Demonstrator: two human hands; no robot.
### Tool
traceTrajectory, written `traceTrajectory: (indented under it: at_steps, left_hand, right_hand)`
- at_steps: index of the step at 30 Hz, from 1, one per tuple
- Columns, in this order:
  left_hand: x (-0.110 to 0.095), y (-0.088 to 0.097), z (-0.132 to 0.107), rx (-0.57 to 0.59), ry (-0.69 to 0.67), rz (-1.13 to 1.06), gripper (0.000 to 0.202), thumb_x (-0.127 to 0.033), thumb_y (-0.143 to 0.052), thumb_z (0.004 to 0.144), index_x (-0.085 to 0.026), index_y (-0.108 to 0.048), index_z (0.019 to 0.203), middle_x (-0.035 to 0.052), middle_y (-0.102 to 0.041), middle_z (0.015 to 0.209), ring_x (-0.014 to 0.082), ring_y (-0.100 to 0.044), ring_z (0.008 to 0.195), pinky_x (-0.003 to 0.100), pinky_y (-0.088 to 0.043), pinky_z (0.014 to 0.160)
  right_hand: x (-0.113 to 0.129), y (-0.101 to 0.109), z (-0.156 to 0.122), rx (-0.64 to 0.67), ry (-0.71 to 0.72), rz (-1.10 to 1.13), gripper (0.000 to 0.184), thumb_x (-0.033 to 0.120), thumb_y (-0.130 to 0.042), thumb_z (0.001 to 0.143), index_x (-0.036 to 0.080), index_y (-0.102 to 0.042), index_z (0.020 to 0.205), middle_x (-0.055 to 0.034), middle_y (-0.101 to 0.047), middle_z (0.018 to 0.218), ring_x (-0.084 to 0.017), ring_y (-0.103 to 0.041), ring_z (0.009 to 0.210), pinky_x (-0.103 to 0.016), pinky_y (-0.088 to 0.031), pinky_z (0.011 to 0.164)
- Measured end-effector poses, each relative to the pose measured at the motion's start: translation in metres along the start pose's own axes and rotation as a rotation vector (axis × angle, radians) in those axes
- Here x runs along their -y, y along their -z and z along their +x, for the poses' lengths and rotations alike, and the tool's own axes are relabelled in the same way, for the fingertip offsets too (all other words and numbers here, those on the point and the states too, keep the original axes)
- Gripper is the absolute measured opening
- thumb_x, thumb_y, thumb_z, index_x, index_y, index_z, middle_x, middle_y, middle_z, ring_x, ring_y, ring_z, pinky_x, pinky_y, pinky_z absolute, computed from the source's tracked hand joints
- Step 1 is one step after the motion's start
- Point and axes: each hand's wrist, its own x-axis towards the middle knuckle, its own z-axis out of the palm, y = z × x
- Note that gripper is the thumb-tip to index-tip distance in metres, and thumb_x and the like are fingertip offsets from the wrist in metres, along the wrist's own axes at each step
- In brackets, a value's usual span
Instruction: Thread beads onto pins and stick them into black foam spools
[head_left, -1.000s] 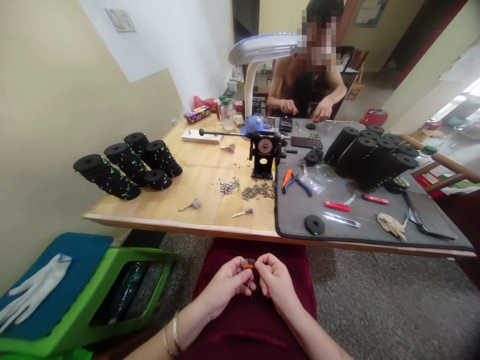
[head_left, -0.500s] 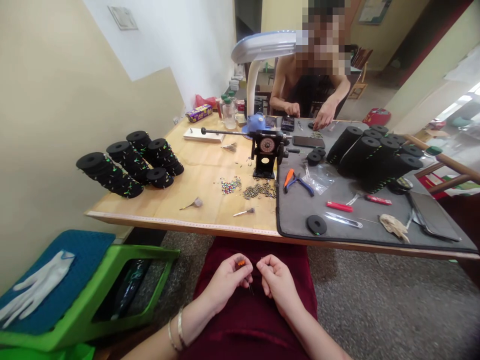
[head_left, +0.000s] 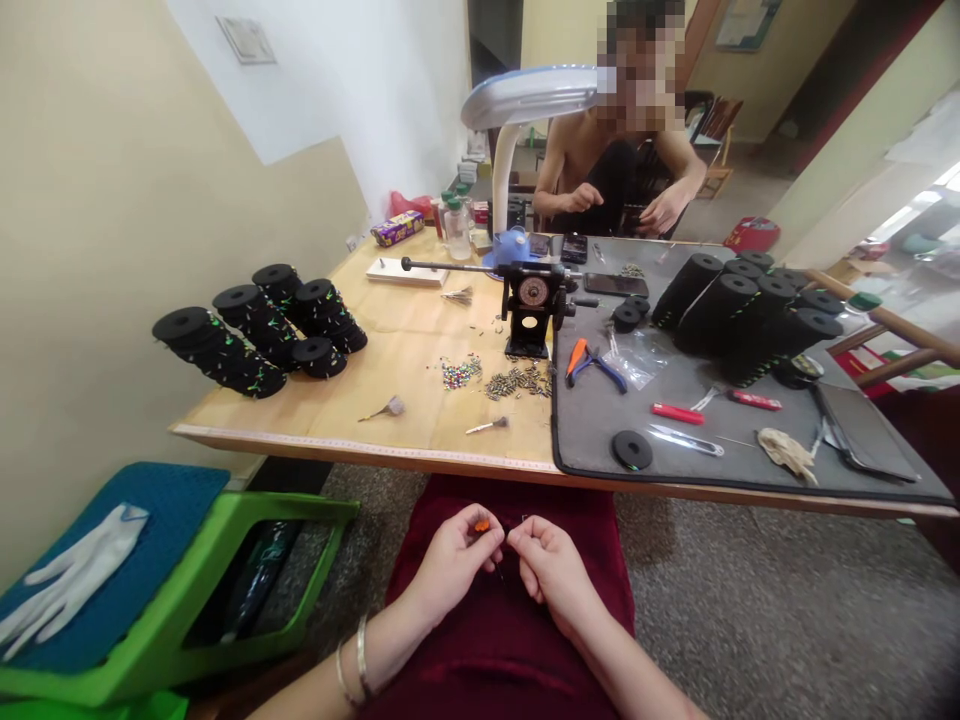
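Note:
Over my lap, my left hand [head_left: 456, 555] is closed around a small orange piece [head_left: 481, 525], with a thin dark strand hanging below the fingers. My right hand [head_left: 553, 562] pinches thumb against forefinger close beside the left fingertips. A tiny thin bit shows above that pinch, too small to name. On the table edge in front lie two small brush-like bundles, one pale and fanned [head_left: 391, 406], the other narrower [head_left: 489, 425]. Behind them are a pile of coloured beads [head_left: 460, 373] and a heap of small metal pieces [head_left: 517, 380].
A black winding device [head_left: 529, 310] and a lamp [head_left: 525, 95] stand mid-table. Black foam spools [head_left: 240, 345] rise at left, more [head_left: 720, 300] at right. Pliers [head_left: 596, 366] and a red-handled tool [head_left: 677, 413] lie on the grey mat [head_left: 600, 440]. Another person [head_left: 574, 150] sits opposite.
My right hand has moved slightly left, bringing its fingertips nearer my left hand's. The person opposite has drawn both hands back from the table.

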Motion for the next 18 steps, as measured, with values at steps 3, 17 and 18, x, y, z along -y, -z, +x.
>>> traceTrajectory:
  at_steps: [3, 17, 18]
  left_hand:
    - [0.0002, -0.0002, -0.0007, 0.002, -0.044, 0.057, 0.017, -0.031, -0.060, 0.080, -0.016, -0.054, 0.074, -0.0023, -0.055, 0.061, 0.0119, -0.054, 0.056, 0.023, -0.045, 0.054]
    - [-0.0016, -0.0035, -0.0042, -0.044, -0.202, 0.334, 0.011, -0.025, -0.058, 0.080, -0.017, -0.059, 0.071, 0.0009, -0.061, 0.068, 0.0143, -0.054, 0.063, 0.023, -0.043, 0.061]
    - [-0.0017, -0.0042, -0.0038, -0.040, -0.199, 0.329, 0.011, -0.024, -0.058, 0.079, -0.017, -0.059, 0.071, 0.0009, -0.061, 0.068, 0.0143, -0.054, 0.063, 0.023, -0.043, 0.061]
  right_hand:
    - [0.0017, -0.0009, -0.0001, -0.011, -0.005, 0.006, 0.036, 0.052, -0.063, 0.072, 0.020, -0.047, 0.068, 0.0121, -0.042, 0.030, -0.003, -0.021, 0.025, -0.017, -0.011, 0.031]
    - [0.0015, -0.0017, 0.0038, -0.037, 0.032, 0.012, 0.030, 0.045, -0.064, 0.071, 0.019, -0.050, 0.070, 0.0128, -0.041, 0.029, -0.003, -0.023, 0.024, -0.015, -0.014, 0.029]
    - [0.0019, -0.0017, 0.0039, -0.046, 0.029, 0.026, 0.028, 0.043, -0.064, 0.071, 0.019, -0.050, 0.070, 0.0131, -0.040, 0.029, -0.003, -0.023, 0.024, -0.015, -0.014, 0.029]
